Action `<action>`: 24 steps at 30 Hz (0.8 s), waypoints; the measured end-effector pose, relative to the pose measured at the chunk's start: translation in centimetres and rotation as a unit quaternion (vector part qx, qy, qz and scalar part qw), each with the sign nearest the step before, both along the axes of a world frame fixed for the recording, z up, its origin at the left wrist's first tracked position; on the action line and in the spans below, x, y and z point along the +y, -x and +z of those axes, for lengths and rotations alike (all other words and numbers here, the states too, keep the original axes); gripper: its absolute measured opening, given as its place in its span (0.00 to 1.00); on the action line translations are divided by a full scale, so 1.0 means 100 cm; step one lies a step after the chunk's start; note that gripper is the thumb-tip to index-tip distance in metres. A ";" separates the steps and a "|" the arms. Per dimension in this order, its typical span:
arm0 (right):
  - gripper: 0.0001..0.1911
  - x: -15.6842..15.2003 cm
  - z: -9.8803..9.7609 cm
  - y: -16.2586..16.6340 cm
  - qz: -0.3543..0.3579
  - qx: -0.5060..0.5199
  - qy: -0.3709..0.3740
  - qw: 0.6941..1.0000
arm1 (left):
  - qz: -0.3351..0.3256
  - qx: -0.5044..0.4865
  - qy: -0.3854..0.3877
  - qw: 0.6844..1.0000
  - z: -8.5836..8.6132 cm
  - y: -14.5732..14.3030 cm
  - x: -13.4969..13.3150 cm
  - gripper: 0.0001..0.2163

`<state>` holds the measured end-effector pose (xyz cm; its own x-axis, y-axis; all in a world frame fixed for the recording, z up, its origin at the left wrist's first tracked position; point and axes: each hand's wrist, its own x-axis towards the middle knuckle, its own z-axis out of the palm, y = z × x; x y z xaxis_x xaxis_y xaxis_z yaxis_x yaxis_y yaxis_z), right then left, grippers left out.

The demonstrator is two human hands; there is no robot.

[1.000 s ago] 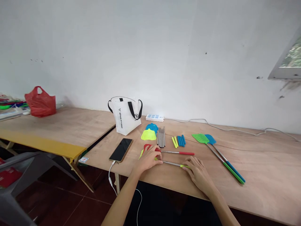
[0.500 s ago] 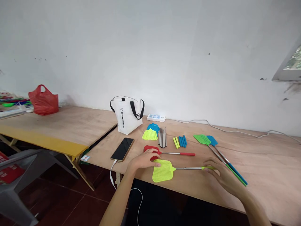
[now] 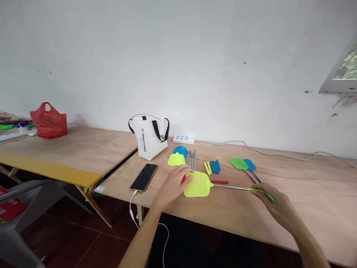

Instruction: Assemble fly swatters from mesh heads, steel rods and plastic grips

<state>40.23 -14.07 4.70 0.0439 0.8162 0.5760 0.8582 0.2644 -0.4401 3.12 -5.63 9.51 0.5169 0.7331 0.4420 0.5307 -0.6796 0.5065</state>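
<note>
A yellow fly swatter (image 3: 198,185) lies sideways between my hands, its metal rod pointing right. My left hand (image 3: 175,183) pinches the left edge of its mesh head, thumb in front and the other fingers partly hidden behind. On the right, my right hand (image 3: 275,203) is closed around the yellow grip. Behind the yellow head a red fly swatter (image 3: 220,182) is mostly covered, with its handle showing. Beyond my right hand lie a green fly swatter (image 3: 238,164) and a blue fly swatter (image 3: 250,165), their handles partly hidden by that hand.
Farther back are loose blue (image 3: 181,151) and yellow swatter heads (image 3: 176,159), several metal rods (image 3: 192,160), yellow grips (image 3: 208,168) and blue grips (image 3: 215,166). A phone (image 3: 144,177) on a cable, a white bag (image 3: 150,137) and a power strip (image 3: 183,139) stand left.
The yellow fly swatter has moved away from the table's front edge and to the right, now overlapping the red one. Both hands have shifted with it; my left hand has closed on its head.
</note>
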 end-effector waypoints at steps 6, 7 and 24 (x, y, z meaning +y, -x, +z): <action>0.15 0.005 0.010 0.056 0.088 -0.087 -0.079 0.989 | -0.071 0.117 -0.101 0.985 -0.003 -0.033 -0.022 0.11; 0.15 0.005 0.012 0.059 0.084 -0.093 -0.092 0.988 | -0.076 0.124 -0.101 0.984 -0.005 -0.034 -0.020 0.12; 0.17 -0.004 -0.003 0.094 0.028 -0.162 -0.098 0.982 | -0.078 0.105 -0.186 0.974 0.006 -0.017 -0.018 0.13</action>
<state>30.79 -14.46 4.42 -0.2096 0.6845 0.6982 0.9263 0.3677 -0.0824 4.81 -7.46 10.09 0.7171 0.4480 0.5340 0.4718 -0.8759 0.1012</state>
